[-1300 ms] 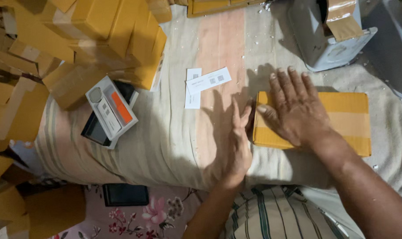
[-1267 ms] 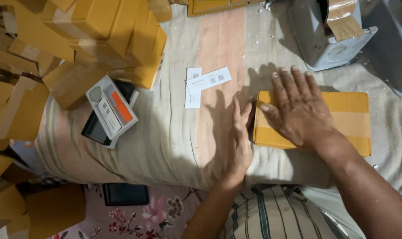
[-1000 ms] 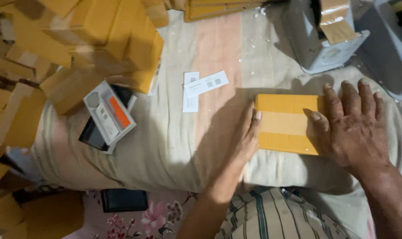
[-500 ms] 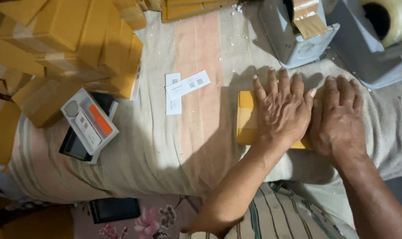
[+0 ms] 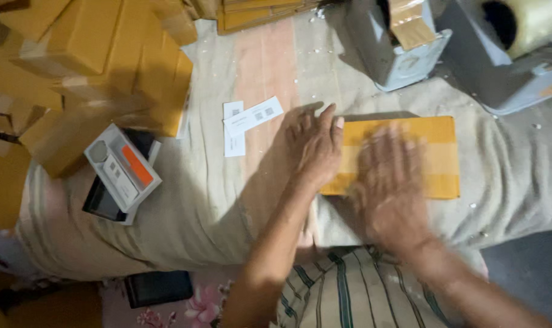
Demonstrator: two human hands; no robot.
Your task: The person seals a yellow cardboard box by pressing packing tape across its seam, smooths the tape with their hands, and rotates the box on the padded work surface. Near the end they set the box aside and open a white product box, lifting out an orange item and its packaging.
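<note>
Head view: flat yellow cardboard box [image 5: 403, 155] lies on the beige cloth [image 5: 209, 200], right of centre. Left hand [image 5: 315, 143] rests flat at the box's left edge, fingers together, holding nothing. Right hand [image 5: 388, 182] lies over the box's middle, fingers spread, motion-blurred; grip cannot be told. Two white labels [image 5: 242, 124] lie just left of the left hand. Grey tape dispenser [image 5: 397, 42] stands above the box.
</note>
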